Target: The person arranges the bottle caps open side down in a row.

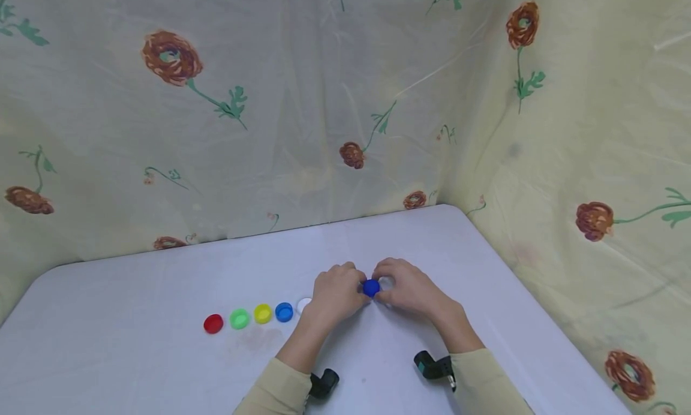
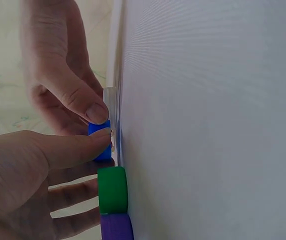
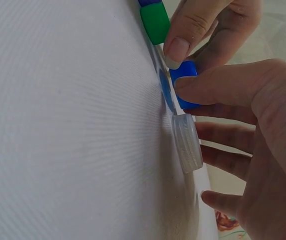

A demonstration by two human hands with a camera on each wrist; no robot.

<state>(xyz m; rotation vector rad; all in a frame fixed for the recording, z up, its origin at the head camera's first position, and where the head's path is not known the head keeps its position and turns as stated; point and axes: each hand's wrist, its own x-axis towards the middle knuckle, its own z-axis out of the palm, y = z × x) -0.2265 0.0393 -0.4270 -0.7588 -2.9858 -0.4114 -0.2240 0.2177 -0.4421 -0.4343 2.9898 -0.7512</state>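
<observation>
In the head view a small blue round cap (image 1: 371, 288) is between both hands, just above or on the table. My left hand (image 1: 337, 292) pinches it from the left, its thumb (image 2: 80, 150) against the near side in the left wrist view. My right hand (image 1: 411, 288) pinches the same cap from the right; its thumb (image 3: 218, 90) shows in the right wrist view. Beside the right fingers stands a clear, ribbed round cap (image 3: 187, 144). On the left hand's side are a green round piece (image 2: 113, 190) and a purple one (image 2: 117, 227), touching each other.
Left of the hands a row of round caps lies on the white table (image 1: 135, 355): red (image 1: 213, 324), light green (image 1: 240, 319), yellow (image 1: 263, 313), blue (image 1: 284, 312) and a partly hidden white one (image 1: 303, 304). Flowered sheeting (image 1: 281, 103) hangs behind and to the right.
</observation>
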